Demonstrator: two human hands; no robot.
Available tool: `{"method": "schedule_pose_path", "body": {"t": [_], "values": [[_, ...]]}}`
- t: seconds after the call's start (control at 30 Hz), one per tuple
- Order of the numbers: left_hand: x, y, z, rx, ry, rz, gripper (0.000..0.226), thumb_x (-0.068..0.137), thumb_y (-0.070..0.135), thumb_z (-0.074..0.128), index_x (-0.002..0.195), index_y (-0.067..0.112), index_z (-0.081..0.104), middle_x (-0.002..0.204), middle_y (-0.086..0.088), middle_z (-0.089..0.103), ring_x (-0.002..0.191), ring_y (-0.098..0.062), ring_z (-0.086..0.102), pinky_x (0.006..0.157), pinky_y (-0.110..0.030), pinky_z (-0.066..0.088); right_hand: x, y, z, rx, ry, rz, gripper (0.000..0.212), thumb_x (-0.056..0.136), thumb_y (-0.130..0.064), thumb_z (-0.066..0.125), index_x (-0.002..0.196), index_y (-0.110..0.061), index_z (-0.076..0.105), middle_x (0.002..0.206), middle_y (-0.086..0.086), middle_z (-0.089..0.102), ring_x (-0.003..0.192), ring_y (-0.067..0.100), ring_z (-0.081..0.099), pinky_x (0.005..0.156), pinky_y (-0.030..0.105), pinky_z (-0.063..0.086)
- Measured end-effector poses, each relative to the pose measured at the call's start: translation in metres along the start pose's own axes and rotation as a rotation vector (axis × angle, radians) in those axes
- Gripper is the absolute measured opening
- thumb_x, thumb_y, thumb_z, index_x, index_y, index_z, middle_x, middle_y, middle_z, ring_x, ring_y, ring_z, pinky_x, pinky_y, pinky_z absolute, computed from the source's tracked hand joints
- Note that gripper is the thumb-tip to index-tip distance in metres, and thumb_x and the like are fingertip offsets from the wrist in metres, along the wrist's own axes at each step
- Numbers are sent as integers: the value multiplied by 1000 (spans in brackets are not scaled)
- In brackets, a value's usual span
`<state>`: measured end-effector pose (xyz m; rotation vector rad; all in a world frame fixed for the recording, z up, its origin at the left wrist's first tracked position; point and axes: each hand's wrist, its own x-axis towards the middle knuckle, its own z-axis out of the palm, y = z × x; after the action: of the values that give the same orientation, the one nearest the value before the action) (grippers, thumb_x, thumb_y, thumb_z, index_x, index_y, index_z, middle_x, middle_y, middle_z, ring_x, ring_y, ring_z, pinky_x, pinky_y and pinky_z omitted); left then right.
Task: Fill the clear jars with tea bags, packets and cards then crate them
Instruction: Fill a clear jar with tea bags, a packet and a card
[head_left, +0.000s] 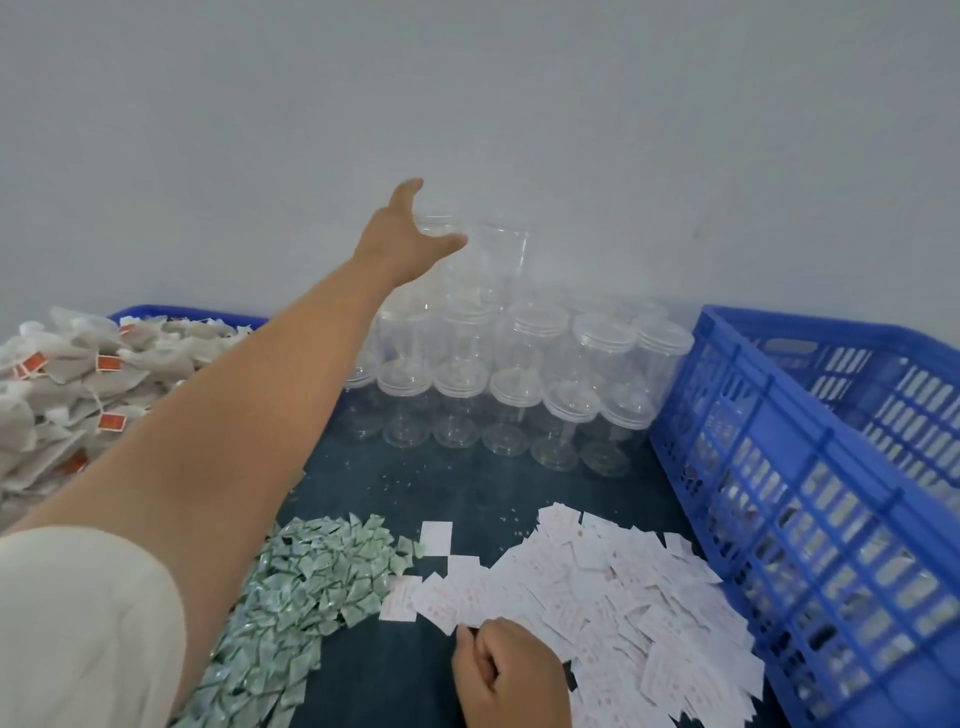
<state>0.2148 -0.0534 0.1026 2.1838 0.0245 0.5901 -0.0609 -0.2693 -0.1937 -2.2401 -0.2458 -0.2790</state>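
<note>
While stretching over the dark desk (415, 483), reaches the left arm, bare below a white sleeve (78, 623), far forward toward the wall. On the right of that desk, a blue slatted crate (810, 467), set at an angle. On the left, a heap of tea bags (78, 384) with red tags, piled over a second blue bin (171, 313). At the back against the wall, stacked clear jars (519, 374), lidded, in tiers narrowing upward. Near the front, a spread of white cards (623, 597) close against the crate, and just left of them a drift of green packets (311, 577), partly under the forearm.

At the stack's peak, left hand (400, 244) with fingers (410, 189) spread wide: one pointing up past the top jar (441, 227), thumb crossing the front just under its rim, with that jar in the open fork between them. Contact with the plastic not clear. Just beside it on the right, a neighbouring jar (501, 254), apart from the hand.

At the near-left edge of the cards, right hand (509, 675) with fingers curled tight, thumb and forefinger pinching the corner of one card.
</note>
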Motion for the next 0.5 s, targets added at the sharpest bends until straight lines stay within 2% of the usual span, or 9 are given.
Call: {"method": "schedule_pose_path", "body": {"t": [0.07, 0.13, 0.23, 0.33, 0.4, 0.43, 0.47, 0.5], "values": [[1, -2, 6, 22, 22, 27, 96, 82, 55, 82, 159, 28, 32, 149, -9, 52, 135, -26, 53, 97, -28, 41, 2, 1, -1, 17, 5, 5, 49, 91, -34, 64, 55, -29, 31, 58, -6, 40, 56, 11, 41, 56, 22, 29], [-8, 3, 2, -9, 117, 73, 98, 80, 55, 83, 158, 24, 34, 152, -5, 49, 139, -20, 50, 104, -26, 39, 2, 2, -1, 26, 24, 14, 51, 91, -34, 65, 55, -29, 29, 57, -6, 39, 55, 11, 40, 55, 22, 28], [-42, 17, -20, -50, 256, 210, 105, 73, 60, 83, 159, 30, 30, 153, 5, 46, 133, -5, 49, 103, -22, 40, 2, 2, 0, 5, 77, -8, 64, 91, -24, 73, 57, -31, 20, 56, -7, 35, 54, 9, 36, 54, 22, 27], [-106, 23, -46, -41, 148, 232, 120, 63, 72, 86, 157, 50, 16, 145, 10, 48, 118, 5, 52, 90, -17, 36, 0, 0, -1, 17, 88, 5, 67, 93, -19, 78, 58, -33, 22, 58, -8, 38, 55, 9, 39, 54, 21, 29], [-162, 15, -55, -14, 26, 175, 129, 55, 81, 86, 155, 59, 9, 136, 13, 48, 113, 15, 49, 93, -22, 37, -1, -3, -4, 57, 107, -23, 50, 89, -37, 79, 64, -37, 36, 70, -12, 52, 62, 9, 50, 56, 17, 36], [-192, 8, -55, 24, -32, 140, 131, 52, 86, 84, 155, 59, 10, 137, 17, 46, 113, 15, 48, 95, -26, 37, -2, -8, -7, 87, 111, -29, 35, 83, -51, 78, 74, -42, 46, 84, -17, 59, 71, 8, 57, 61, 15, 42], [-222, 0, -52, 73, -89, 106, 129, 50, 90, 82, 155, 58, 14, 138, 23, 44, 113, 11, 48, 97, -29, 39, -4, -12, -10, 115, 114, -22, 33, 75, -60, 78, 91, -44, 55, 100, -21, 62, 84, 7, 62, 68, 14, 48], [-251, -8, -46, 125, -144, 80, 124, 49, 93, 78, 153, 57, 21, 135, 30, 42, 113, 8, 49, 97, -29, 42, -6, -15, -14, 129, 110, -24, 56, 67, -64, 82, 113, -42, 58, 114, -26, 60, 100, 5, 63, 78, 14, 51]]}}
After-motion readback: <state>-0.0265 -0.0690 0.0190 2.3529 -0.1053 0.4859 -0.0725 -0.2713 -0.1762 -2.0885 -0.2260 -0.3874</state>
